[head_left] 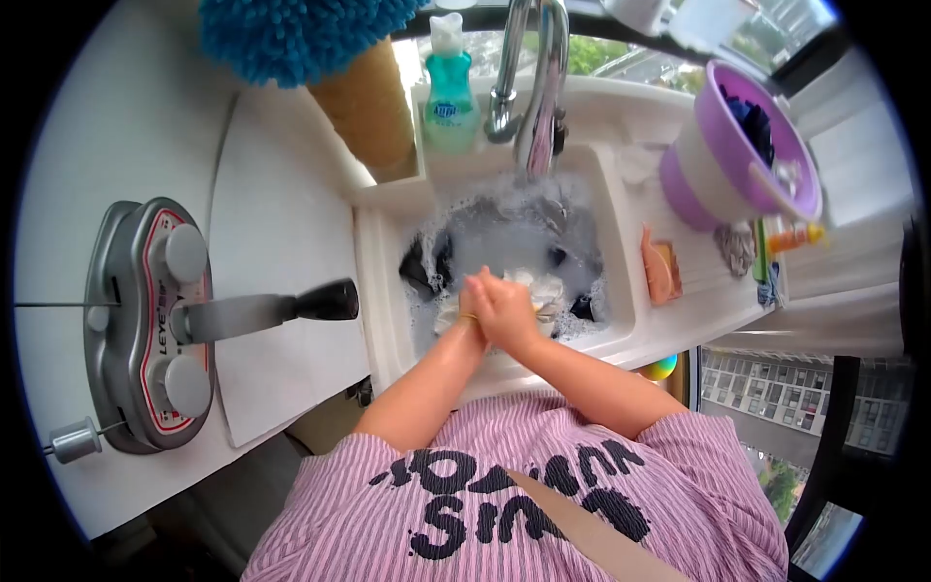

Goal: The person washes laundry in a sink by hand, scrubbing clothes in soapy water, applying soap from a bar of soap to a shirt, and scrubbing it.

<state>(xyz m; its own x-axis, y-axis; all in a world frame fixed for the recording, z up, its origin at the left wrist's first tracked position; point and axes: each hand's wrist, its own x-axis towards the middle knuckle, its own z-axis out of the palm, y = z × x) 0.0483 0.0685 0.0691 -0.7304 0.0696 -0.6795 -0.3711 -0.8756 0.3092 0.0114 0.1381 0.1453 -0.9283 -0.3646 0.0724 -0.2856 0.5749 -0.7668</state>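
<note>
Above the basin of the white sink (626, 242), my two hands are pressed together. My right hand (509, 308) is closed over my left hand (472, 294), which is partly hidden behind it and has a thin yellow band at the wrist. Bunched white cloth (543, 293) sticks out on both sides of the hands and seems gripped between them; the fingers' exact hold is hidden. Greyish soapy water (495, 233) fills the basin around them. Dark cloth (425, 267) lies partly under the water at the left, with more dark pieces at the right.
The chrome faucet (543, 97) rises behind the basin, beside a green soap bottle (451, 97). A purple-and-white bucket (718, 160) holding dark cloth stands right. An orange soap bar (662, 272) lies on the ledge. At left are a grey lever device (160, 320) and a blue fluffy duster (301, 39).
</note>
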